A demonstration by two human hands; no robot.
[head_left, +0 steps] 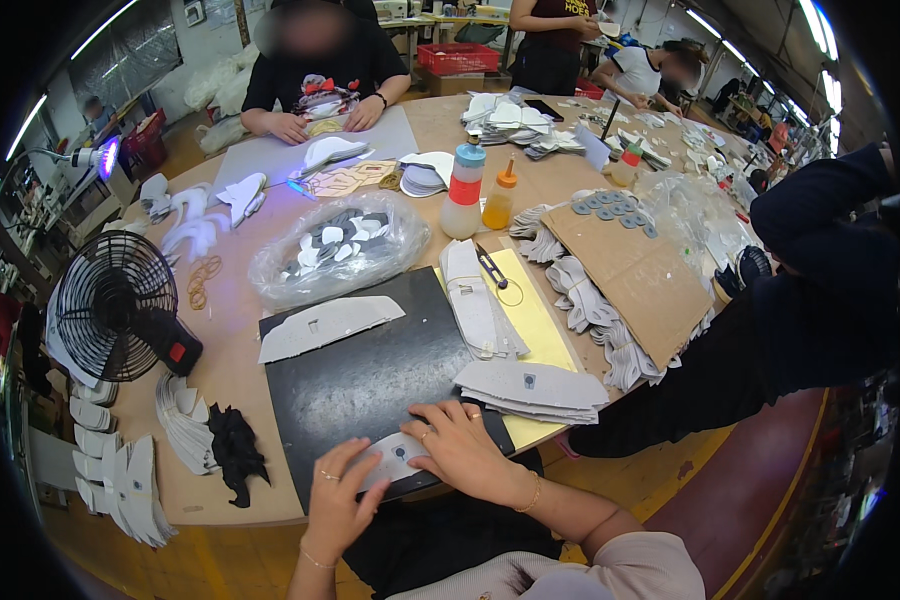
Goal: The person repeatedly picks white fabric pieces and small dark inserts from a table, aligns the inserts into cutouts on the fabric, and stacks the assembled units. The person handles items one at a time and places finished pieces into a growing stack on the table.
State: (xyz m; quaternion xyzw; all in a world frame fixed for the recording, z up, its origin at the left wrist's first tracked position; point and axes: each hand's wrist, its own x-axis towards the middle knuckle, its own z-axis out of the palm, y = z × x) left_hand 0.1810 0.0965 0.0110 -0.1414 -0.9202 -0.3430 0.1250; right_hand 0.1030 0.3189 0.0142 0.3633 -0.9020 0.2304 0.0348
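In front of me a pale cut piece [392, 462] with a small dark patch lies at the near edge of a black board [355, 375]. My left hand [342, 497] is at the left end of this piece, fingers apart and stretched out. Across its right end rests my right hand [467, 452], fingers spread flat over the piece and board. Neither hand is closed around anything. A longer white piece [330, 326] lies along the board's far edge. Just right of my right hand sits a stack of similar pieces [530, 390], the top one bearing a dark patch.
Beyond the board are a plastic bag of small cut pieces [340, 245], a white bottle [462, 190] and an orange-topped bottle [500, 200]. A black fan [120, 305] stands left. Thread snips [490, 265] lie on yellow sheets [535, 310]. A person [320, 85] works opposite; another sits close right.
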